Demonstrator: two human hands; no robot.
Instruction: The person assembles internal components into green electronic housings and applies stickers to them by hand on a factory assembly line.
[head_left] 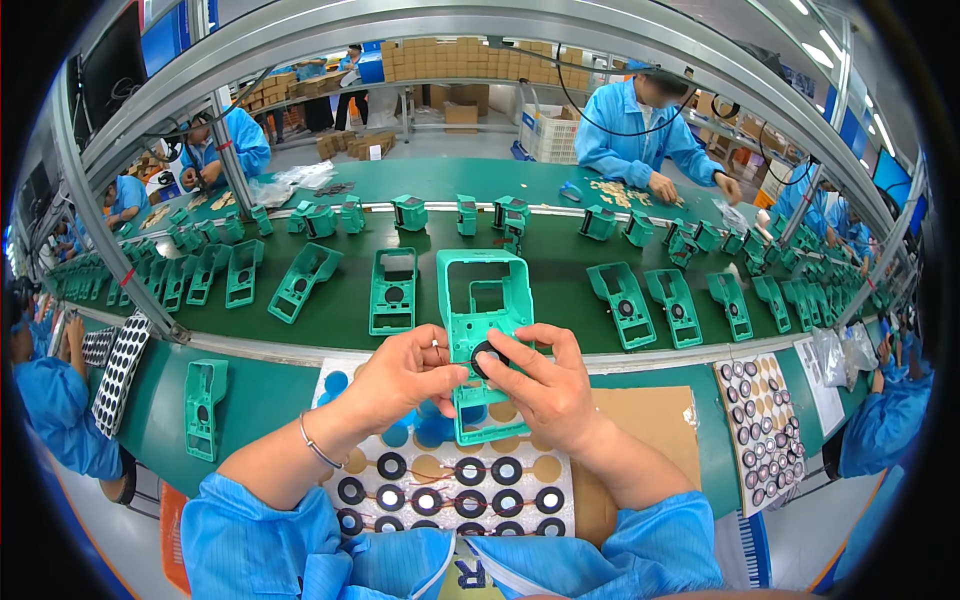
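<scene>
Upright before me is a green plastic housing [480, 325] with a large square opening at its top. My left hand [395, 380] grips its left edge, thumb and fingers closed on it. My right hand [555, 390] is at the housing's right side, its fingers pressing a black round speaker [487, 358] against the panel in the middle. Below my hands lies a white foam sheet [330, 375] with rows of small black-rimmed speakers [469, 503], some with thin red wires. Blue round pieces [432, 428] show partly behind the housing.
A green conveyor belt [535, 310] carries several similar housings [394, 292]. Another housing [206, 410] stands on the bench at left. Brown cardboard [650, 425] lies beside the foam; a speaker board [750, 400] is further right. A co-worker [625, 125] sits across; metal frame bars cross overhead.
</scene>
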